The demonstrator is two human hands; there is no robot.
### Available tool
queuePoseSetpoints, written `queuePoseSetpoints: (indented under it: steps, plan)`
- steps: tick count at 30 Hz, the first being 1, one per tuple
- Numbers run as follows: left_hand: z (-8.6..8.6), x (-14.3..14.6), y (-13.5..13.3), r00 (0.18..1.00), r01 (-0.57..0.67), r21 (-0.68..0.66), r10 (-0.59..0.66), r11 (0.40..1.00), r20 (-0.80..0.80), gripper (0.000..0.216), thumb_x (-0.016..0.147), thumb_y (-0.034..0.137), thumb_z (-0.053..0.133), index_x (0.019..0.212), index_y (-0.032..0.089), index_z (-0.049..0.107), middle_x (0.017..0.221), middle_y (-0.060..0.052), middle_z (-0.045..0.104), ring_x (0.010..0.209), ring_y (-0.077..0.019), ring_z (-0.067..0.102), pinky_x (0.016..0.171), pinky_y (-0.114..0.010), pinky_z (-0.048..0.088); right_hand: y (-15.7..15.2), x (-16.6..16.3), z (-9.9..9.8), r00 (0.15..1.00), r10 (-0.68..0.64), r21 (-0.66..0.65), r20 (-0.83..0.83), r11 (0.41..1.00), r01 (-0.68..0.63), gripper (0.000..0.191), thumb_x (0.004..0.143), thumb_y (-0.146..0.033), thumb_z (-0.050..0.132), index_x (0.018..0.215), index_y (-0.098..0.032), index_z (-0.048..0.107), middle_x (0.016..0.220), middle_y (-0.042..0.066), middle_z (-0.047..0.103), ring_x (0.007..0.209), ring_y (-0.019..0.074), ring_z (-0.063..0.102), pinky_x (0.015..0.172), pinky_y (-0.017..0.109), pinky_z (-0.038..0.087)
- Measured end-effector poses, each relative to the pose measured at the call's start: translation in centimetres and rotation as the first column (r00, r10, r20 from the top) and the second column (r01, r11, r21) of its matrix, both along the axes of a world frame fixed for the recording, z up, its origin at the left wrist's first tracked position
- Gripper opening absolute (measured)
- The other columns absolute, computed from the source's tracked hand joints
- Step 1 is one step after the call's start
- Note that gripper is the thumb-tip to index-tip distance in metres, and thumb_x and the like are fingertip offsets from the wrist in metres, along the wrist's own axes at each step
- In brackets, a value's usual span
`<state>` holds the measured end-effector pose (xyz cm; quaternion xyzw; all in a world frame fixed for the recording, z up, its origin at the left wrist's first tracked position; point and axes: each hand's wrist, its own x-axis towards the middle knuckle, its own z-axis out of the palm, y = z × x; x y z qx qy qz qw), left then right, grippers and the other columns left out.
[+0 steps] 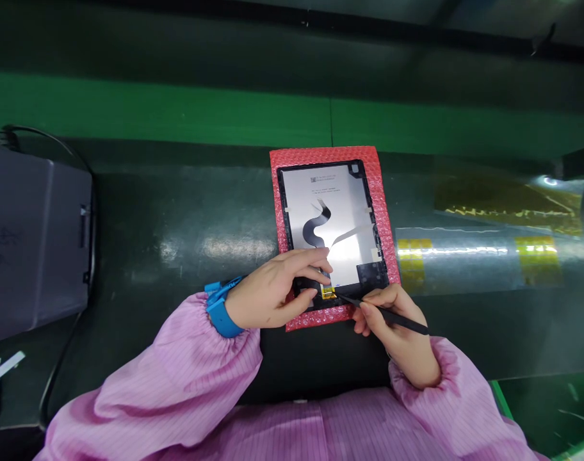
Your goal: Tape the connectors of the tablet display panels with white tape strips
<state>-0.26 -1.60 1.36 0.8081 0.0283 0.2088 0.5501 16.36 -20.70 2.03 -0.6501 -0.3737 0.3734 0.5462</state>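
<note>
A tablet screen panel lies back side up, its silver back framed in black, on a sheet of pink bubble wrap. My right hand grips black tweezers, whose tips meet the panel's lower edge beside a yellow taped connector. Over the panel's lower left rests my left hand, thumb and fingers apart around that connector; whether a fingertip presses on it I cannot tell. A dark curved flex cable, or its reflection, shows on the silver back above my left fingers.
At the left stands a grey case with a black cable running beside it. Clear film with yellow tape strips lies on the dark green mat to the right. A green bin is at the lower right.
</note>
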Motion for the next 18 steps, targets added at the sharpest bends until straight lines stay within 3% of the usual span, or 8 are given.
queuePoseSetpoints:
  steps: [7, 11, 14, 18]
  plan:
    - [0.19, -0.18, -0.09, 0.999, 0.03, 0.002, -0.03, 1.0, 0.02, 0.071, 0.09, 0.006, 0.052, 0.153, 0.025, 0.024, 0.115, -0.01, 0.07, 0.119, -0.0229, 0.065, 0.108, -0.051, 0.051, 0.13, 0.04, 0.0, 0.999, 0.015, -0.004, 0.047, 1.0, -0.015, 0.011, 0.095, -0.018, 0.064, 0.091, -0.024, 0.055, 0.073, -0.003, 0.068, 0.053, 0.0104, 0.066, 0.05, 0.021, 0.053]
    - [0.37, -0.12, -0.15, 0.998, 0.067, 0.133, -0.066, 0.989, -0.016, 0.058, 0.09, 0.007, 0.052, 0.144, 0.021, 0.037, 0.119, -0.01, 0.07, 0.112, -0.0209, 0.068, 0.117, -0.055, 0.04, 0.19, -0.11, 0.18, 0.994, 0.028, -0.008, 0.105, 1.0, -0.028, 0.013, 0.094, -0.018, 0.064, 0.089, -0.024, 0.054, 0.071, -0.004, 0.066, 0.054, 0.0111, 0.065, 0.052, 0.023, 0.053]
    - [0.48, -0.06, -0.28, 0.998, 0.054, 0.252, -0.043, 0.966, -0.047, 0.044, 0.09, 0.008, 0.051, 0.132, 0.019, 0.049, 0.121, -0.008, 0.07, 0.116, -0.0216, 0.067, 0.117, -0.055, 0.039, 0.13, -0.22, 0.18, 0.991, -0.064, 0.022, 0.115, 0.998, 0.062, 0.013, 0.095, -0.019, 0.064, 0.09, -0.024, 0.053, 0.073, -0.005, 0.064, 0.051, 0.0102, 0.064, 0.052, 0.024, 0.052]
    - [0.47, 0.06, -0.45, 1.0, 0.023, 0.252, -0.019, 0.967, -0.018, 0.053, 0.088, 0.007, 0.05, 0.139, 0.02, 0.043, 0.117, -0.007, 0.071, 0.111, -0.0202, 0.068, 0.114, -0.051, 0.043, -0.03, -0.12, -0.02, 0.971, -0.236, 0.154, 0.027, 0.961, 0.229, 0.003, 0.101, -0.024, 0.055, 0.101, -0.026, 0.053, 0.077, -0.005, 0.064, 0.05, 0.0096, 0.062, 0.054, 0.026, 0.053]
